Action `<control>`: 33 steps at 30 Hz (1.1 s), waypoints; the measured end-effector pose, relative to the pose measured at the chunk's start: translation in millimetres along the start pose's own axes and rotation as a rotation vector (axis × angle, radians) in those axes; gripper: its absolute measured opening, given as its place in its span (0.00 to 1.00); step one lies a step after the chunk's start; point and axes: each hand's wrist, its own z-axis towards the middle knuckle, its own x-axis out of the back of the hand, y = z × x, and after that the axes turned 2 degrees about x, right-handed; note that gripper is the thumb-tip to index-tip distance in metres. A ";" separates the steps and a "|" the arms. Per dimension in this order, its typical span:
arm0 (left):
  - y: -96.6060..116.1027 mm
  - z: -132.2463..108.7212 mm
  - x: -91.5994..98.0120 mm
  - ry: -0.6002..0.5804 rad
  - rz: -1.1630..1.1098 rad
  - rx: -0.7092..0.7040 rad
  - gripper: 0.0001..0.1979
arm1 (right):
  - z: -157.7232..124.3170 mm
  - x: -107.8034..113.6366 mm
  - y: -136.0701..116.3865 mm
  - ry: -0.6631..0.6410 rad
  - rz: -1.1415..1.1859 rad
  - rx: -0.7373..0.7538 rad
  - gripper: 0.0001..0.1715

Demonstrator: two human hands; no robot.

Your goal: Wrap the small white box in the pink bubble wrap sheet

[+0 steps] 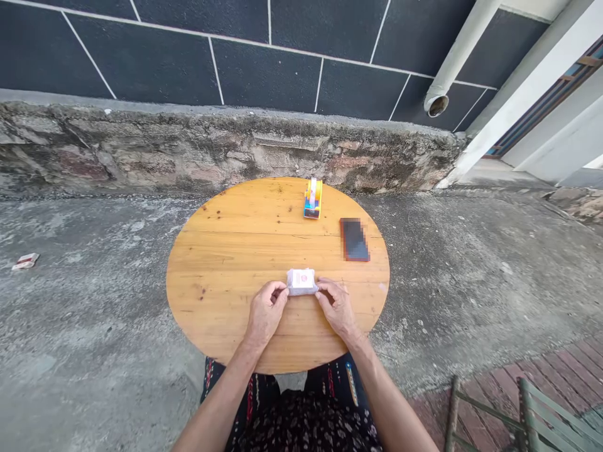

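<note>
A small package (302, 282) in a pale, translucent wrap, with a white label and a reddish mark on top, lies on the round wooden table (226, 251). My left hand (269, 309) is at its left end, thumb and forefinger closed on the edge of the wrap. At the right end, my right hand (335, 306) pinches the other edge of the wrap with thumb and fingertips. The remaining fingers of both hands are curled. Farther back stands a yellow and blue tape dispenser (313, 199) with a roll in it.
To the right lies a dark, flat, red-edged object (354, 240), partly pixelated. Beyond the table runs a rough stone ledge (211, 154) under a dark wall with a pipe (452, 69). A slatted chair (532, 414) stands at lower right. A crumpled packet (26, 261) lies on the ground at left.
</note>
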 end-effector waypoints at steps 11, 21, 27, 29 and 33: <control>-3.4 -3.1 4.9 0.043 -0.051 0.057 0.19 | -1.5 3.2 -2.7 0.017 0.060 -0.036 0.27; -2.4 11.8 2.4 -0.087 -0.152 0.077 0.27 | -1.3 -1.6 5.3 -0.060 -0.008 -0.026 0.30; -3.5 7.4 1.6 -0.075 -0.179 0.101 0.26 | -1.7 -0.1 3.8 -0.018 0.020 -0.029 0.30; -4.0 4.0 2.1 -0.049 -0.187 0.114 0.26 | -2.0 1.1 2.7 0.006 0.065 -0.031 0.28; -4.4 -0.6 1.0 -0.042 -0.172 0.102 0.25 | -2.3 2.2 0.7 0.000 0.081 -0.060 0.26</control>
